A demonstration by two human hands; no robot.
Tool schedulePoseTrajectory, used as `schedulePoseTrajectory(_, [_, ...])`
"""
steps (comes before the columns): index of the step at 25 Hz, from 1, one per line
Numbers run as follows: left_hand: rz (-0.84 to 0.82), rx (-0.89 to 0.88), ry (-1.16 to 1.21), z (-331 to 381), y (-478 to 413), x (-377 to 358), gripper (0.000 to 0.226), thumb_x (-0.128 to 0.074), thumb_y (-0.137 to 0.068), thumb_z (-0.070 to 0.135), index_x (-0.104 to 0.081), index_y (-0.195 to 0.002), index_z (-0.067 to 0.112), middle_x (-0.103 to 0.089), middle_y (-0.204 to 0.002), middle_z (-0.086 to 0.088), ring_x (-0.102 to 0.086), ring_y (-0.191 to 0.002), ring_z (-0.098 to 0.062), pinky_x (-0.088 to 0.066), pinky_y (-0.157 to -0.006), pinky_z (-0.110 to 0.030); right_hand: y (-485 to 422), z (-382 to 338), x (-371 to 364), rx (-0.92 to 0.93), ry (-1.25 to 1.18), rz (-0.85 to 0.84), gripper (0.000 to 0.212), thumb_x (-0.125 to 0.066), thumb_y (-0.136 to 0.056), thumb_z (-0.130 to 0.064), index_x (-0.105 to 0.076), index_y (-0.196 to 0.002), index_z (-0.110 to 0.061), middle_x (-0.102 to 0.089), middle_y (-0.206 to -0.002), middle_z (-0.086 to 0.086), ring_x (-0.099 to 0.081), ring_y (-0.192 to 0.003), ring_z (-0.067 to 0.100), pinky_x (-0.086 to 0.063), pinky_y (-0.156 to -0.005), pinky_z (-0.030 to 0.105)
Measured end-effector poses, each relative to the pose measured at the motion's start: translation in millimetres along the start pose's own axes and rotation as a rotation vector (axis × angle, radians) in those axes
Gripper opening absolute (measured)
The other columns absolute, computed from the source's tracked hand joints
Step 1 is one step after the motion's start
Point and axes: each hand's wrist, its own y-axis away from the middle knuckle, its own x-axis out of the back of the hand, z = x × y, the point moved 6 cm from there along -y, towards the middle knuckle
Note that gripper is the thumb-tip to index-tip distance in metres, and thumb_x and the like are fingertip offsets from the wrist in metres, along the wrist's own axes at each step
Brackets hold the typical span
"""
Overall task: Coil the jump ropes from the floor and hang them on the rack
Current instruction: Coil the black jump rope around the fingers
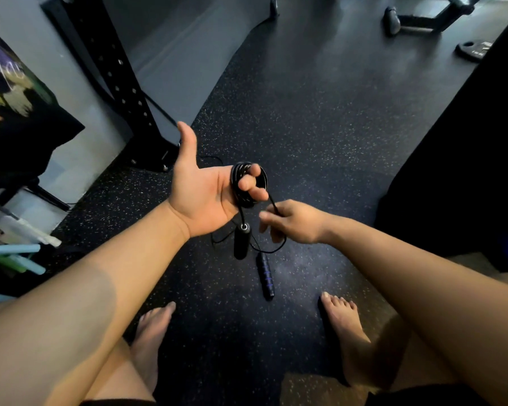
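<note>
A black jump rope [241, 186] is wound in several loops around the fingers of my left hand [201, 194], palm up, thumb raised. One black handle [241, 241] hangs below that hand on a short length of cord. My right hand [294, 222] pinches the loose cord just right of the coil. The cord runs down in a slack loop to the second handle [266, 276], black with blue rings, which lies on the speckled floor between my bare feet. The black perforated upright of a rack [112, 71] stands at the upper left.
The rack's foot [156, 159] is bolted to the floor just left of my left hand. Light-coloured items [15, 259] sit at the left edge. A bench base [423, 19] and a weight plate [472, 49] lie far right. A dark block [467, 171] fills the right side.
</note>
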Motion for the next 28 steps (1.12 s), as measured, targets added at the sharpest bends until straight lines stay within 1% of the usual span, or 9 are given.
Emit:
schedulePoseTrajectory(3, [0.107, -0.108, 0.079, 7.0, -0.5, 11.2, 0.122, -0.014, -0.066, 0.102, -0.063, -0.108, -0.001, -0.063, -0.078, -0.007, -0.068, -0.092, -0.034, -0.053, -0.101, -0.038, 1.6, -8.7, -17.8, -0.009, 0.127, -0.121, 0.027, -0.048, -0.104, -0.032, -0.067, -0.104, -0.013, -0.075, -0.080, 0.004, -0.060, -0.064, 0.006, -0.044, -0.058, 0.017])
schedulePoseTrajectory(7, [0.228, -0.195, 0.039, 9.1, -4.9, 25.6, 0.121, -0.013, -0.071, 0.098, -0.056, -0.121, -0.004, -0.066, -0.095, -0.013, -0.065, -0.109, -0.038, -0.051, -0.105, -0.045, 10.1, -37.6, -24.2, 0.096, 0.263, -0.146, 0.023, -0.055, -0.099, -0.040, -0.061, -0.103, -0.018, -0.074, -0.082, 0.002, -0.065, -0.070, 0.012, -0.049, -0.064, 0.026])
schedulePoseTrajectory(9, [0.324, -0.177, -0.092, 4.6, -9.1, 33.6, 0.119, -0.011, -0.074, 0.096, -0.057, -0.119, -0.004, -0.069, -0.095, -0.015, -0.066, -0.107, -0.036, -0.049, -0.107, -0.048, 14.5, -52.9, -19.9, 0.185, 0.424, -0.100, 0.027, -0.055, -0.098, -0.043, -0.061, -0.097, -0.017, -0.068, -0.081, -0.001, -0.062, -0.073, 0.017, -0.048, -0.067, 0.033])
schedulePoseTrajectory(12, [0.402, 0.033, -0.454, -13.2, -15.0, 42.7, 0.118, -0.003, -0.075, 0.096, -0.060, -0.116, 0.001, -0.076, -0.103, -0.018, -0.071, -0.108, -0.032, -0.033, -0.118, -0.049, 17.7, -69.4, -2.5, 0.332, 0.615, 0.067, 0.027, -0.051, -0.099, -0.040, -0.061, -0.088, -0.017, -0.066, -0.079, 0.004, -0.059, -0.072, 0.027, -0.040, -0.063, 0.032])
schedulePoseTrajectory(15, [0.170, 0.300, -0.698, -33.0, -17.0, 37.2, 0.136, 0.004, -0.063, 0.103, -0.068, -0.116, 0.000, -0.073, -0.118, -0.020, -0.064, -0.122, -0.030, -0.017, -0.123, -0.053, 21.7, -75.5, 18.7, 0.393, 0.633, 0.187, 0.023, -0.056, -0.094, -0.046, -0.070, -0.095, -0.028, -0.071, -0.082, -0.004, -0.064, -0.073, 0.020, -0.052, -0.065, 0.036])
schedulePoseTrajectory(17, [0.057, 0.369, -0.770, -36.9, -13.5, 29.9, 0.136, 0.011, -0.064, 0.100, -0.075, -0.102, 0.001, -0.074, -0.112, -0.024, -0.068, -0.116, -0.030, -0.013, -0.124, -0.056, 22.7, -74.0, 35.3, 0.363, 0.554, 0.230, 0.023, -0.064, -0.087, -0.051, -0.072, -0.087, -0.030, -0.066, -0.071, -0.011, -0.059, -0.064, 0.005, -0.053, -0.063, 0.035])
schedulePoseTrajectory(22, [-0.037, 0.384, -0.672, -32.2, -7.1, 8.5, 0.126, 0.012, -0.065, 0.097, -0.071, -0.078, 0.003, -0.065, -0.083, -0.022, -0.068, -0.099, -0.046, -0.039, -0.106, -0.044, 25.0, -65.2, 61.9, 0.404, 0.313, 0.310, 0.027, -0.074, -0.082, -0.052, -0.069, -0.080, -0.025, -0.062, -0.065, -0.011, -0.056, -0.060, 0.005, -0.046, -0.057, 0.027])
schedulePoseTrajectory(25, [-0.114, 0.352, -0.524, -26.6, -6.2, -0.1, 0.131, 0.014, -0.059, 0.099, -0.066, -0.087, -0.001, -0.062, -0.071, -0.014, -0.067, -0.088, -0.038, -0.042, -0.102, -0.043, 19.2, -50.5, 60.4, 0.364, 0.174, 0.290, 0.032, -0.071, -0.085, -0.049, -0.062, -0.075, -0.020, -0.051, -0.059, -0.009, -0.044, -0.054, 0.005, -0.035, -0.053, 0.021])
schedulePoseTrajectory(28, [-0.184, 0.310, -0.403, -24.7, -3.4, -5.6, 0.135, 0.015, -0.056, 0.101, -0.061, -0.097, -0.003, -0.059, -0.070, -0.009, -0.065, -0.090, -0.037, -0.043, -0.102, -0.042, 11.4, -32.4, 56.2, 0.268, 0.060, 0.260, 0.044, -0.057, -0.087, -0.060, -0.057, -0.070, -0.019, -0.045, -0.056, -0.012, -0.038, -0.053, 0.003, -0.033, -0.052, 0.021])
